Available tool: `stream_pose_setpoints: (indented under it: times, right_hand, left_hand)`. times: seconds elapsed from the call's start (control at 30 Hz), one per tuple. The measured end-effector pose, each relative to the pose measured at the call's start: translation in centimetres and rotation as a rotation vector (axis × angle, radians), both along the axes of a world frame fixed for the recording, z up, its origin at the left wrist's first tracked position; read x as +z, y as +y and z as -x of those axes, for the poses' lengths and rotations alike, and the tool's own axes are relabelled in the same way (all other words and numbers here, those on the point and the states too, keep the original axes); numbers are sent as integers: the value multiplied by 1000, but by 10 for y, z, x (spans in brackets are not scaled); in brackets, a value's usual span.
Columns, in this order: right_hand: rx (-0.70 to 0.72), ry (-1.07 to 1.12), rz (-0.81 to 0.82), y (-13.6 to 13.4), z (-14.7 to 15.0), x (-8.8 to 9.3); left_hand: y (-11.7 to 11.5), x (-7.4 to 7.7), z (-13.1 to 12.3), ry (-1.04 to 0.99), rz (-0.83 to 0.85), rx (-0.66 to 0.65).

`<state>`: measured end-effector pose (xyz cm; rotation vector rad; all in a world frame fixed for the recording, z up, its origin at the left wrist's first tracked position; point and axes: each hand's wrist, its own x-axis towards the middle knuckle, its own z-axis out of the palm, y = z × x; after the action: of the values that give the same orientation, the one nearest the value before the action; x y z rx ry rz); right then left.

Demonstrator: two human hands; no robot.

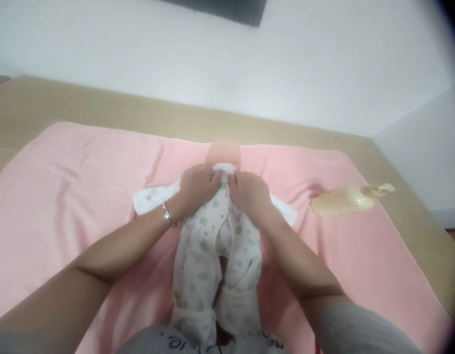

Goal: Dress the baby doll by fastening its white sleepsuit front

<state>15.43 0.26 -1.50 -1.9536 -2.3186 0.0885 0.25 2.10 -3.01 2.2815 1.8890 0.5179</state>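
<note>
Romper (202,246) (patterned) lies beneath left hand (198,186) and right hand (252,194).

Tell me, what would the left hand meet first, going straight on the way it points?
Past the patterned outfit it holds, the left hand would probably meet the round pink head first, though depth is hard to judge.

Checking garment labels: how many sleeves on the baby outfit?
2. One sleeve lies out to the left on the pink sheet, the other sleeve to the right. Both inner ends are hidden.
</note>
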Motion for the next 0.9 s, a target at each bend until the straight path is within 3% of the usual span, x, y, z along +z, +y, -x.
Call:
stream_pose_setpoints:
  times: [0.4,0.9]
  right_hand:
    - [15,26,-75,0,-1,0]
    - [-32,62,-40,2,2,-4]
  left_hand:
    - [2,-1,0,-59,-3,-15]
    - [6,-9,3,-53,-31,-4]
